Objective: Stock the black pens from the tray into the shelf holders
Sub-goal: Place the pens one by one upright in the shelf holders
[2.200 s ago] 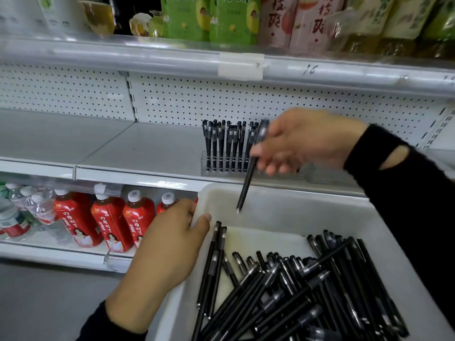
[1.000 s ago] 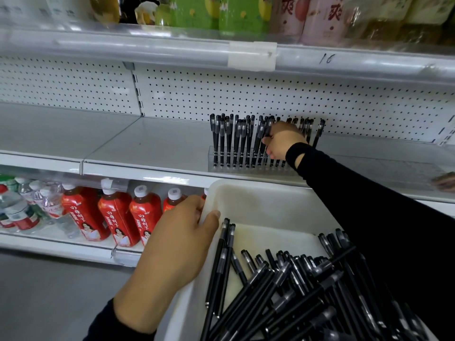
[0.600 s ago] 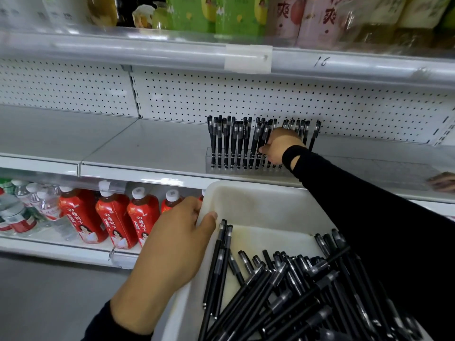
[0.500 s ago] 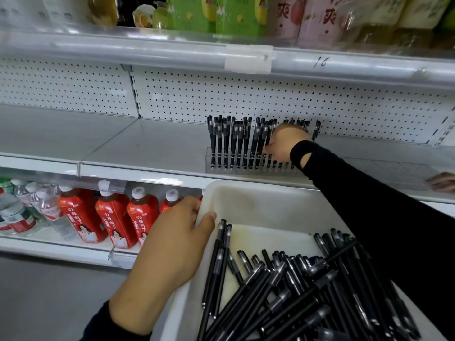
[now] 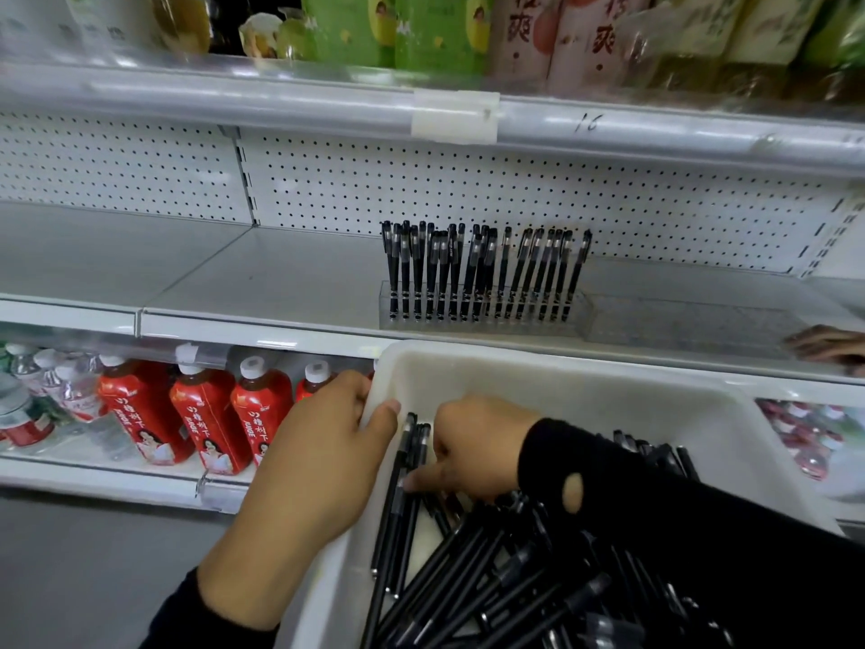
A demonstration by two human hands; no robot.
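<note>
Down in the white plastic tray (image 5: 561,381), clasped at its rim by the curled fingers of the left hand (image 5: 318,461), the loose black pens (image 5: 468,578) are being dug into by the right hand (image 5: 477,447), fingers bent low, a pinch not confirmable, and a lift to the part-filled clear shelf holder (image 5: 482,316) is called for next.

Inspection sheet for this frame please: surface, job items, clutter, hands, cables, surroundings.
Surface: grey shelf with pegboard back.
Job's things: white tray holding loose black pens; clear holder on the shelf with upright pens; second clear holder to its right.
Clutter: nothing seen.
Hands: left hand grips the tray's left rim; right hand down among the tray's pens, grip unclear.
Cables: nothing seen.
Surroundings: red bottles on the shelf below, drink cartons above, another hand at right edge.
</note>
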